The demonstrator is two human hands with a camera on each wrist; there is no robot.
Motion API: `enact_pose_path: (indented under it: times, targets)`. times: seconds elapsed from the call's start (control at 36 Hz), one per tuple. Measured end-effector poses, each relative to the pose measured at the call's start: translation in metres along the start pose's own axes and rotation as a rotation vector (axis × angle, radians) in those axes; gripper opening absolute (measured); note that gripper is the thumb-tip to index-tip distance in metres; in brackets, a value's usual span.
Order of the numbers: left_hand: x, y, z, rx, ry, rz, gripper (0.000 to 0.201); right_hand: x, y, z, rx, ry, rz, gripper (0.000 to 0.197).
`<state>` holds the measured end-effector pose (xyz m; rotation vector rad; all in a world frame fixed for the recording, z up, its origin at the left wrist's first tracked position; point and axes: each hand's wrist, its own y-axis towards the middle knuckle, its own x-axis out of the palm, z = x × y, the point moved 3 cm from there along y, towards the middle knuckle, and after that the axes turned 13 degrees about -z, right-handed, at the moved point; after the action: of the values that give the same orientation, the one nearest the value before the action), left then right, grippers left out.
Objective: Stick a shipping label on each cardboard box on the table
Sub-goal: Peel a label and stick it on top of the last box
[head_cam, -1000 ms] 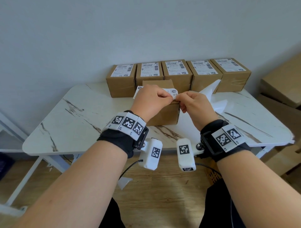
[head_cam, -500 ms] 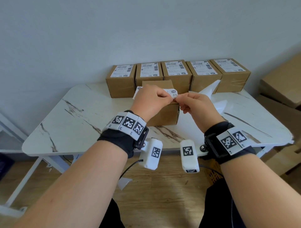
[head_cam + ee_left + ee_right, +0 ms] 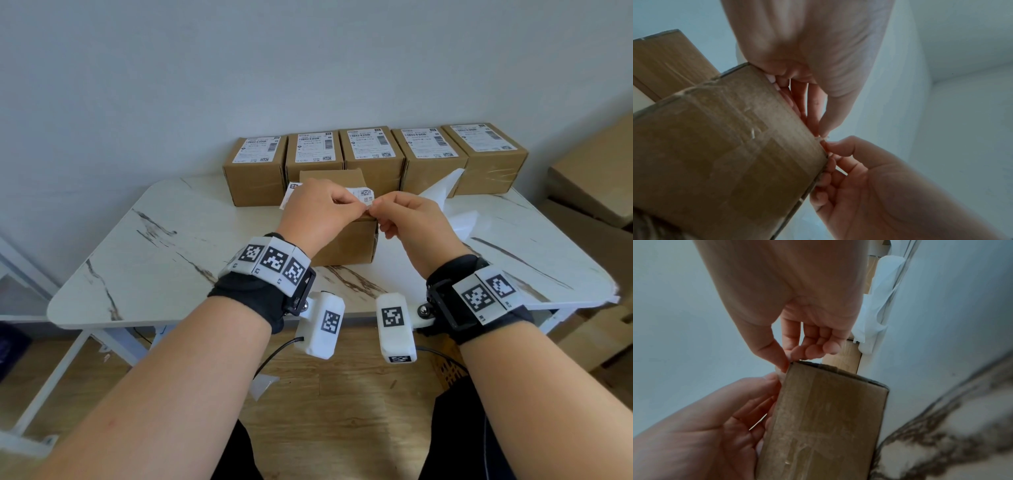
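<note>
Fingers [image 3: 344, 199] pinch label [image 3: 363, 196] over box [image 3: 346, 245]; labelled boxes [image 3: 371, 145] behind

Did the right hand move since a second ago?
Yes, a little. In the head view the right hand slid slightly right and nearer the person along the front box, its wrist dropping lower, fingertips pinching the label corner.

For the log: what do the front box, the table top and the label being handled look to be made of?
Front box: brown corrugated cardboard, matte, with glossy clear tape strips across its side. Table top: glossy white with dark veins, so marble or a marble-look surface; which one cannot be told. Label: thin white printed paper, pinched by the left hand and right hand.
</note>
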<state>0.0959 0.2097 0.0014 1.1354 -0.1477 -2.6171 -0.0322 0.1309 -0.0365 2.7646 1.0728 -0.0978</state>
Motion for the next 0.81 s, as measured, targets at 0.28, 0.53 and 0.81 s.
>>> enact_pose_path:
  times: [0.28, 0.53, 0.81]
  targets:
    - [0.002, 0.002, -0.001, -0.045, -0.007, 0.016, 0.021, 0.001, -0.001, -0.003, -0.029, -0.016, -0.022, 0.007]
    - [0.002, 0.004, 0.001, -0.006, 0.003, 0.091, 0.02, 0.001, -0.002, -0.009, -0.047, -0.032, -0.021, 0.009]
    - [-0.01, 0.005, -0.001, -0.023, -0.149, 0.262, 0.021, 0.0, -0.002, -0.016, -0.057, -0.006, 0.021, 0.013]
